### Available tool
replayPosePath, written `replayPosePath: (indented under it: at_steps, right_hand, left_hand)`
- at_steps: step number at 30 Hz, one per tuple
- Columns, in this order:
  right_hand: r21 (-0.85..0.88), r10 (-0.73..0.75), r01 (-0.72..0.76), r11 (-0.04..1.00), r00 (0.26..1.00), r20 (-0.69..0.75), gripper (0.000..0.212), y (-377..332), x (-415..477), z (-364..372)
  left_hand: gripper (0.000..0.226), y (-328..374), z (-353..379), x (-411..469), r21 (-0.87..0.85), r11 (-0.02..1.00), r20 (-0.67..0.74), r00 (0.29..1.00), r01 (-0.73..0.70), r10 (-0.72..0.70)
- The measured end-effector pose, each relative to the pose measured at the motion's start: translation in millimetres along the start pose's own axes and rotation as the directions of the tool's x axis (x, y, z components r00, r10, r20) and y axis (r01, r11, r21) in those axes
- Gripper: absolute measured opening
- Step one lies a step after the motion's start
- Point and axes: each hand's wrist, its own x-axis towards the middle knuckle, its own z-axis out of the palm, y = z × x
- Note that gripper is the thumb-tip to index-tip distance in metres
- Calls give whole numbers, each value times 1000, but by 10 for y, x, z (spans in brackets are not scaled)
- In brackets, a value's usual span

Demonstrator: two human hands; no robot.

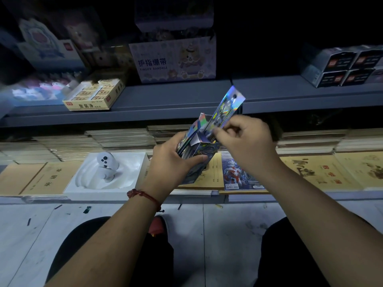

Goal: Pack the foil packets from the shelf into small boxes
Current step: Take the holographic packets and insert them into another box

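Up front, left hand (167, 160) grips small box (194, 154); right hand (244, 137) pinches foil packet (226, 108) above.

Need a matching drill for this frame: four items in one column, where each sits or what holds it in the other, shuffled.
Items
1. foil packet
2. small box
3. white controller
4. finger bandage box

Places
A. on the upper shelf
B. gripped in the left hand
C. standing in the white tray
D. pinched by the right hand

Pairs: 1-D, 2-B, 3-C, 4-A
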Motion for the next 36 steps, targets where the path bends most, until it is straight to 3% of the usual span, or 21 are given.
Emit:
replayPosePath:
  at_steps: [4, 8, 11, 17, 22, 26, 32, 36]
  right_hand:
    - [-91, 62, -50, 995, 990, 126, 37, 9, -10, 23]
    - [79, 56, -54, 995, 998, -30, 22, -51, 1, -13]
    - [50, -7, 11, 999, 997, -81, 18, -59, -6, -40]
    - [-115, 11, -5, 993, 999, 50, 20, 13, -10, -8]
    - [-231, -38, 77, 970, 985, 170, 8, -19, -33, -17]
    - [-294, -69, 123, 948, 980, 189, 13, -18, -17, -22]
    - [-226, 134, -68, 972, 948, 289, 15, 0, -26, -26]
    - [-142, 177, -132, 981, 908, 380, 13, -69, -50, -42]
  left_hand:
    - [53, -23, 1, -4, 19, 1000, 12, 1000, -15, 15]
    - [54, -51, -3, 7, 40, 999, 13, 1000, -29, 29]
    - [56, -71, -5, 2, 63, 997, 32, 998, -47, 45]
    - [55, -59, 9, -10, 89, 993, 59, 995, -81, 76]
    - [58, -57, 17, -49, 157, 977, 95, 987, -143, 129]
    - [62, -50, 22, -56, 151, 977, 98, 985, -153, 139]
    - [57, -66, 12, -62, 184, 968, 103, 983, -169, 152]
    - [53, -77, 5, -63, 153, 976, 92, 986, -152, 139]
